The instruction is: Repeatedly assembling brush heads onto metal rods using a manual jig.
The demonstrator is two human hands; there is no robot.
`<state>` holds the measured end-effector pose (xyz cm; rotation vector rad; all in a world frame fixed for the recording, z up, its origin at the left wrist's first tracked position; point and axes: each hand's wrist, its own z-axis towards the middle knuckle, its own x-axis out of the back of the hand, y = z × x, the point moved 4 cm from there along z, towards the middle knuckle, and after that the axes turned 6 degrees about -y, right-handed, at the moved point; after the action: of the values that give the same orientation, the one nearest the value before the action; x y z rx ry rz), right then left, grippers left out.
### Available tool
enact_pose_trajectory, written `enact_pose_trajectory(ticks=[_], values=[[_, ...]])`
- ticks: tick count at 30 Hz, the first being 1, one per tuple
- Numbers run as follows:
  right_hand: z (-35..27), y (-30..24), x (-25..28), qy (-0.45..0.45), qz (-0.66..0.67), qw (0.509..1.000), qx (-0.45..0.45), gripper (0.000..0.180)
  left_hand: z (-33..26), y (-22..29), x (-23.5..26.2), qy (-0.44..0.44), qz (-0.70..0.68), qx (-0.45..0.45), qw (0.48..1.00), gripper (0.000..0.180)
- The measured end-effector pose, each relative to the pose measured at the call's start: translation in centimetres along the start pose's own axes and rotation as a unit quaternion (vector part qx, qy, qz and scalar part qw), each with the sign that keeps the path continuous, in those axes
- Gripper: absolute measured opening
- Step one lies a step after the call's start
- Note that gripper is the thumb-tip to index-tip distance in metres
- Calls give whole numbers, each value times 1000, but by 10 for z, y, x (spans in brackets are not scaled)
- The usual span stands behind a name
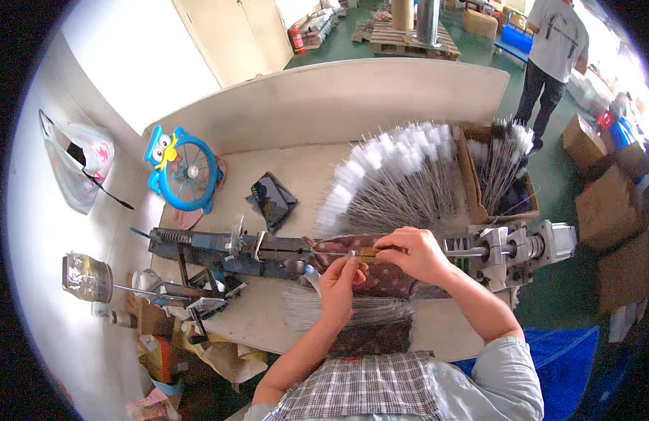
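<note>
My right hand (415, 254) is closed around a short brass-coloured piece (367, 253), held level over the bench. Close to its left end, the fingertips of my left hand (338, 281) are pinched together; what lies between them is too small to make out. A white tube-like piece with a blue tip (312, 275) shows at the left side of that hand. Both hands are over a dark red dotted cloth (380, 281), in line with a metal rod (464, 252) of the bench machine (499, 254). A bundle of thin wires (366, 309) lies below the hands.
White-tipped wire brushes (401, 175) fan out behind my hands, beside a cardboard box (471, 175) of more brushes. A spring-loaded fixture (198, 242), a dark phone-like slab (272, 200) and a blue toy-shaped fan (186, 172) are at the left. A person (552, 49) stands beyond the bench.
</note>
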<state>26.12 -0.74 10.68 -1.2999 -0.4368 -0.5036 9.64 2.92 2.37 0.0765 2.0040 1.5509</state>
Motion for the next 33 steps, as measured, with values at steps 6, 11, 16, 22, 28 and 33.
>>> enact_pose_trajectory(ticks=[6, 11, 16, 22, 28, 33], values=[[-9, -3, 4, -7, -52, 992, 116, 18, 3, -2, -7, 53, 19, -17, 998, 17], [11, -23, -7, 77, -193, 966, 157, 15, -7, 14, 15, 145, -23, -42, 988, 16], [45, -14, -53, 37, -242, 966, 78, 16, -5, 20, 16, 130, -93, 10, 987, 19], [43, -17, -50, -14, -122, 992, 36, 18, -9, 22, 16, 101, -4, 29, 994, 31], [45, -16, -57, -38, -105, 994, 19, 23, -4, 28, 15, 82, -117, 62, 988, 44], [36, -40, -69, 56, -214, 972, 74, 30, -1, 14, 21, 114, -218, 41, 968, 37]])
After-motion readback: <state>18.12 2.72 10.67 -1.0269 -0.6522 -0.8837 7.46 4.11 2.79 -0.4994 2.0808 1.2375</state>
